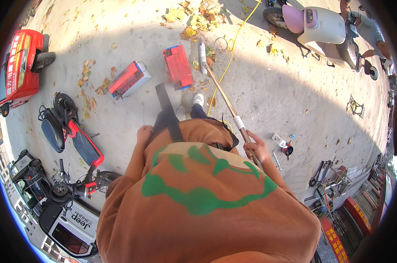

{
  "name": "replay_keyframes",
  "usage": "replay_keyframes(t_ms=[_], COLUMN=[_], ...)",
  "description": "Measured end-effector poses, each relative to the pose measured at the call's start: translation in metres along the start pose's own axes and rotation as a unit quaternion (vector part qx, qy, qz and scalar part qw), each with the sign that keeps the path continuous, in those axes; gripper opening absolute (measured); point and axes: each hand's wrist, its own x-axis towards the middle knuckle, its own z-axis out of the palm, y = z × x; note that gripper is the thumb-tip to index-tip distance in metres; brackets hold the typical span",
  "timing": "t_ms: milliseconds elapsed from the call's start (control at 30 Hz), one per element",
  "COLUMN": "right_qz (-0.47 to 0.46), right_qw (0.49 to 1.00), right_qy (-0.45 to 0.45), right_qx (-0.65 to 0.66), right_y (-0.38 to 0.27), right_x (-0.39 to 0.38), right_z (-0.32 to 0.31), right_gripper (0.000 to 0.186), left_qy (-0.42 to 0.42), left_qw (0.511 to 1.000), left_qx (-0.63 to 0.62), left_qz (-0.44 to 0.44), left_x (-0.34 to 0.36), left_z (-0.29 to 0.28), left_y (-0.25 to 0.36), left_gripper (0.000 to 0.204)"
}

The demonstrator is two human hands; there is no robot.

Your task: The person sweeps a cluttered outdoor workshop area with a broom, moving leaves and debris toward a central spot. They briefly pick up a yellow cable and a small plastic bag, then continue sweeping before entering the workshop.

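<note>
My right hand (256,147) is closed round the lower part of a long pole (222,87) with a pale sleeve on it. At the pole's far end a narrow whitish head (202,55) lies on the ground beside fallen leaves; whether it is a broom or a mop I cannot tell. My left hand (144,133) hangs beside my thigh, its fingers mostly hidden. A dark strap (168,111) hangs in front of me. Ahead stand two red boxes with blue edges, one (178,67) near the pole's head, the other (130,79) with a wire handle.
A yellow cable (229,65) runs over the concrete past my feet. Scooters stand at left (82,140) and upper right (323,30), where another person (369,30) is partly visible. At left are a red vehicle (23,70) and leaves; frames and metal parts (329,179) lie right.
</note>
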Motion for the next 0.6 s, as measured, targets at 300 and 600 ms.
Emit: replay_keyframes(t_ms=[300, 600], right_qz=[0.099, -0.188], right_qw=[0.987, 0.928], right_qy=[-0.004, 0.068], right_qx=[-0.127, -0.315], right_y=[-0.11, -0.154], right_x=[0.219, 0.224], right_z=[0.001, 0.034], right_gripper=[0.005, 0.053], left_qy=[0.029, 0.054], left_qw=[0.995, 0.989], left_qx=[-0.086, -0.127], left_qz=[-0.044, -0.057], left_x=[-0.034, -0.062], left_z=[-0.015, -0.016], left_y=[-0.044, -0.069], left_gripper=[0.031, 0.027])
